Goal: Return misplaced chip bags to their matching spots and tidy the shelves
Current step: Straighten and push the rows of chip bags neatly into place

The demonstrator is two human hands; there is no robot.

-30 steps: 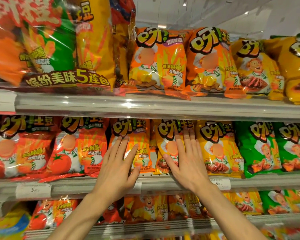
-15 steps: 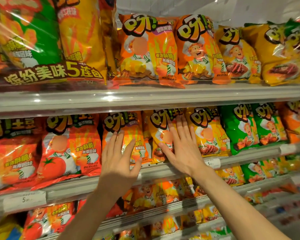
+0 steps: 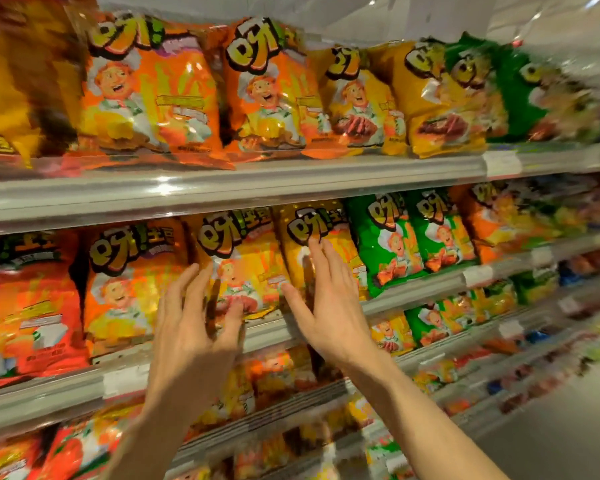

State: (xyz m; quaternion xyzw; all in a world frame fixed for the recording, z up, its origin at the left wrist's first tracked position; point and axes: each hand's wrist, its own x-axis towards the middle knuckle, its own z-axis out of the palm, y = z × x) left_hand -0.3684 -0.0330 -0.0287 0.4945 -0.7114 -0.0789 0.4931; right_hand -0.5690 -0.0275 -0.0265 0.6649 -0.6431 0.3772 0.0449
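The fingers point(image 3: 201, 289) of the left hand point(image 3: 191, 337) are spread wide and laid flat against a yellow-orange chip bag point(image 3: 246, 261) at the centre of the frame, nothing gripped. The right hand point(image 3: 329, 306) is likewise opened flat on the yellow chip bag point(image 3: 326, 237) just beside it. Both bags are stood upright on the middle shelf point(image 3: 413, 292), with green chip bags point(image 3: 413, 237) further right. Orange and yellow bags are ranged along the upper shelf point(image 3: 257, 181). The right side is blurred.
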